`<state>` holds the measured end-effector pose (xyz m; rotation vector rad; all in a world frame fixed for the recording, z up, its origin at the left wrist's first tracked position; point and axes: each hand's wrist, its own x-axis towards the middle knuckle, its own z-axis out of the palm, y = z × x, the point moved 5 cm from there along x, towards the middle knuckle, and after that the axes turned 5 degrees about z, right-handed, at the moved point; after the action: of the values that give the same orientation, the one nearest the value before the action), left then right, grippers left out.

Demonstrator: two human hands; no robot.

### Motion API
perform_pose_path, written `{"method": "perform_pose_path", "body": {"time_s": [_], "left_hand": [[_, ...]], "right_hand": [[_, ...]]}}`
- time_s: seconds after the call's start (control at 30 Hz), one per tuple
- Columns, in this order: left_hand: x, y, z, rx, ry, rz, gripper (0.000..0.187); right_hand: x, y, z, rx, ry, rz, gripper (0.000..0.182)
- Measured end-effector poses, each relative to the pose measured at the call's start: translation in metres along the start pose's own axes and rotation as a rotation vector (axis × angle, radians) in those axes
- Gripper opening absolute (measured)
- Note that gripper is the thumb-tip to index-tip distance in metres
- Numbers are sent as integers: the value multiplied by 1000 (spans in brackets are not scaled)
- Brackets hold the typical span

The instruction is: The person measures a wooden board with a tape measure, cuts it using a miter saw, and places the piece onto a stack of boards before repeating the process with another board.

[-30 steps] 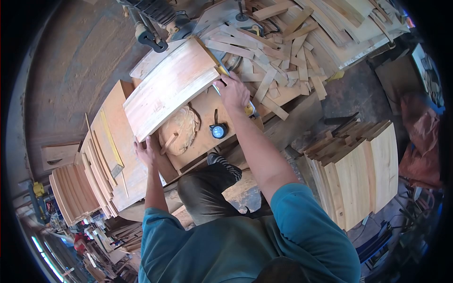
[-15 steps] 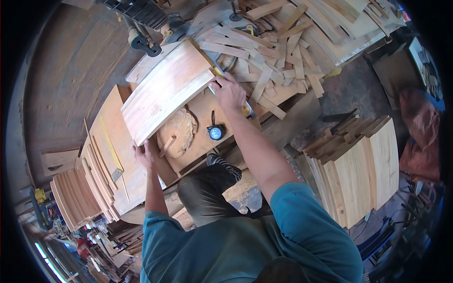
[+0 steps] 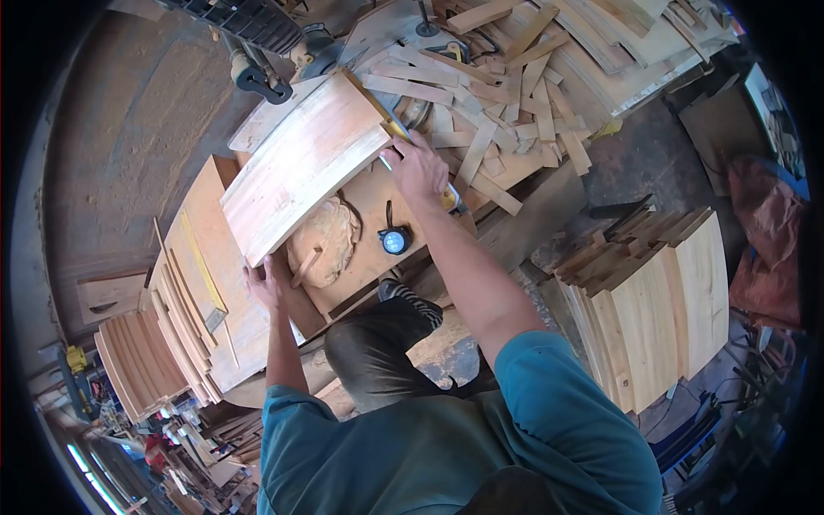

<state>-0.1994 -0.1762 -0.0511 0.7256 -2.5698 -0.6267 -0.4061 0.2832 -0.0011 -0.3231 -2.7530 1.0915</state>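
A pale wooden board point(image 3: 300, 159), possibly with another beneath it, lies at a slant on the workbench. My left hand point(image 3: 264, 285) grips its near left corner, thumb and fingers at the end. At the opposite end, my right hand point(image 3: 418, 169) is closed around the near right corner, beside a yellow-edged level or straightedge point(image 3: 449, 199) partly covered by the hand. The undersides of both grips are hidden. Between my arms sit a blue-faced tape measure point(image 3: 394, 240) and a round, rough-edged piece of wood point(image 3: 330, 245).
Loose offcuts point(image 3: 506, 107) pile up beyond my right hand. Stacked boards point(image 3: 661, 300) stand at the right, and more stacked wood point(image 3: 142, 360) is at the left. A yellow-bladed square point(image 3: 202, 266) rests on the bench. A machine point(image 3: 257, 73) hangs over the far side.
The camera view has shifted very slightly. Both hands stay at the same corners of the board, which has not visibly moved.
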Motion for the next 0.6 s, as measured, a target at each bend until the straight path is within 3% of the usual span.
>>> {"method": "perform_pose_path", "body": {"time_s": [0.6], "left_hand": [[0,0,-1,-31,23,20,81]], "right_hand": [[1,1,2,-3,-50,1,41]]}}
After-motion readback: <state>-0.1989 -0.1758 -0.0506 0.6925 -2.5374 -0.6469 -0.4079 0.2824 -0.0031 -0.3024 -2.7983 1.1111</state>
